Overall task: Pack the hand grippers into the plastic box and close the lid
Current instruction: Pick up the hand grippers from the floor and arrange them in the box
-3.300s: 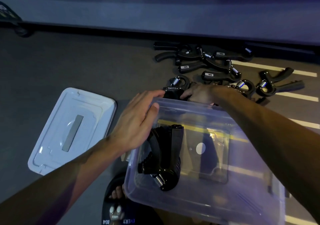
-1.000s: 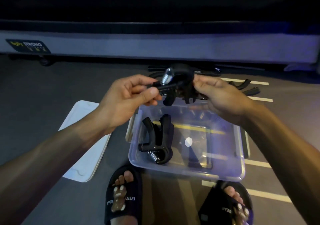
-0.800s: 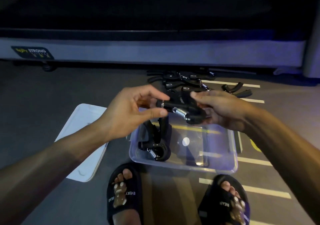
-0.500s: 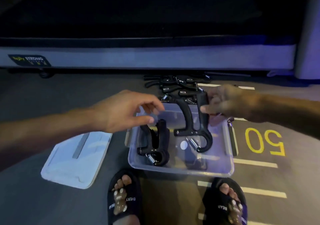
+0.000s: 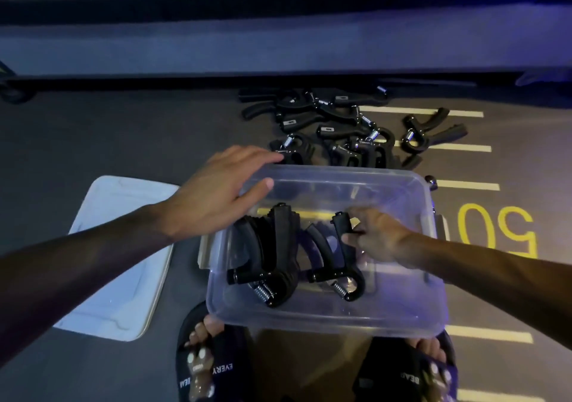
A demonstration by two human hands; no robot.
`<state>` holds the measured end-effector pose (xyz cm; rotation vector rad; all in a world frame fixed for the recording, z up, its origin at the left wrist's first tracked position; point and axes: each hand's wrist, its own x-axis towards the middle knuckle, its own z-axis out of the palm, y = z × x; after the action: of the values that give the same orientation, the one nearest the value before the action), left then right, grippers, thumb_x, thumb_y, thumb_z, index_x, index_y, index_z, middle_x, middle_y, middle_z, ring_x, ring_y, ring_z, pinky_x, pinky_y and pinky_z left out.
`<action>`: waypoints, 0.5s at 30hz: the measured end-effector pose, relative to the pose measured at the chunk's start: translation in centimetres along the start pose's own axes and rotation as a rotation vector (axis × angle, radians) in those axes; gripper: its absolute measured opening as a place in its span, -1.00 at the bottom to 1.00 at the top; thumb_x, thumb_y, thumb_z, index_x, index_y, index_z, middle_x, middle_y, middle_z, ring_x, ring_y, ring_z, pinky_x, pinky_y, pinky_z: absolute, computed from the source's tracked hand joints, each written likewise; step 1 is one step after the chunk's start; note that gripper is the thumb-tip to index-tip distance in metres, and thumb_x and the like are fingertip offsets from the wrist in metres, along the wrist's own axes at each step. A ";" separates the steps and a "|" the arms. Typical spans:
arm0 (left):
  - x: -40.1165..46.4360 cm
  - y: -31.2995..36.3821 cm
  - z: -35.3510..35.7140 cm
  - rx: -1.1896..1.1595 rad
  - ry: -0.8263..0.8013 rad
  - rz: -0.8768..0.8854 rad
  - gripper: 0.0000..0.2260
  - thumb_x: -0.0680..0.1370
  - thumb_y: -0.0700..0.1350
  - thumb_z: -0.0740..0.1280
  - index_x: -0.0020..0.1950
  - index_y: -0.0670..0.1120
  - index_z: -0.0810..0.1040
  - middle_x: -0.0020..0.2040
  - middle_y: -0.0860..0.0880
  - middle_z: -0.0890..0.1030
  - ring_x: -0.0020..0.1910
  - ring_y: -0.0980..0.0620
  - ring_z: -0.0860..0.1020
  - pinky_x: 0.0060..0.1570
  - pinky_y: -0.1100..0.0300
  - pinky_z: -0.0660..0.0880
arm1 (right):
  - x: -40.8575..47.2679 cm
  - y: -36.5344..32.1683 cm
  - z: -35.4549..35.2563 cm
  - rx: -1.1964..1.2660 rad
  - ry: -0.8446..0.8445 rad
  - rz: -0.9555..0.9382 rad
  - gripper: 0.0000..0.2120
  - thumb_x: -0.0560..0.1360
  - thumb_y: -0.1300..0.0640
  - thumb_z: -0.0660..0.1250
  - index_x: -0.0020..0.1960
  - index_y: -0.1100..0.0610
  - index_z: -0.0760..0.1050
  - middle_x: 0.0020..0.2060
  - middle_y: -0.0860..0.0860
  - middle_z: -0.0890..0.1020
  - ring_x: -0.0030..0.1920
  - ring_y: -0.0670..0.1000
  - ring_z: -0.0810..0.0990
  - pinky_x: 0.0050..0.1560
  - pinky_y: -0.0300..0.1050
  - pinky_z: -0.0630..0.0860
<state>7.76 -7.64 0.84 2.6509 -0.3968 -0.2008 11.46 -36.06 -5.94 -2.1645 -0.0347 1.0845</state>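
while the lid [image 5: 117, 256] lies flat on the floor at the far left, well apart from the job it has yet to do, the risks sit further right. the left hand [image 5: 216, 197] rests spread and open-fingered over the near-left corner of the plastic box [image 5: 325, 318], holding nothing; if it leans harder there, the light box could tip or slide on the floor. inside the box, one hand gripper [image 5: 266, 259] lies at the left with its spring toward the person, and a second hand gripper [image 5: 334, 262] lies just beside it. the right hand [image 5: 377, 237] reaches in with fingers loosely curled at that second gripper's handle; blur hides whether they actually pinch it. a careless release could leave it crooked, wasting room. beyond the box, the pile of loose hand grippers [image 5: 334, 123] on the floor looks large, so untidy stacking may stop the lid closing.
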 end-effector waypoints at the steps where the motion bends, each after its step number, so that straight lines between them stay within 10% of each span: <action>1: 0.2 0.0 0.4 -0.019 -0.011 -0.008 -0.58 0.68 0.12 0.11 0.51 0.03 0.37 0.39 0.09 0.47 0.37 0.05 0.42 0.36 -0.07 0.37 | 0.5 0.2 0.3 -0.038 0.000 -0.009 -0.76 0.52 0.35 0.33 0.17 0.21 0.48 -0.04 0.14 0.64 -0.06 0.11 0.63 -0.07 0.05 0.64; 6: 0.6 -0.3 1.7 -0.108 -0.024 -0.048 -0.58 0.70 0.12 0.05 0.51 0.04 0.37 0.41 0.13 0.44 0.39 0.09 0.40 0.38 -0.06 0.35 | 2.6 1.2 1.6 -0.185 0.011 -0.042 -0.59 0.47 0.23 0.41 0.31 0.05 0.51 0.08 0.07 0.66 0.15 0.12 0.61 0.19 -0.04 0.53; 15: 0.5 0.1 3.1 -0.107 0.090 -0.127 -0.64 0.69 0.07 0.07 0.46 0.07 0.42 0.35 0.15 0.49 0.34 0.12 0.42 0.26 0.14 0.27 | 2.1 1.1 2.9 -0.784 -0.088 -0.086 -0.14 0.53 0.12 0.28 0.56 0.35 -0.21 0.22 0.19 0.57 0.24 0.20 0.52 0.46 0.13 0.15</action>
<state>7.58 -9.14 -1.91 2.5703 -0.1829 -0.1381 10.45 -34.61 -9.21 -2.7492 -0.6894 1.2474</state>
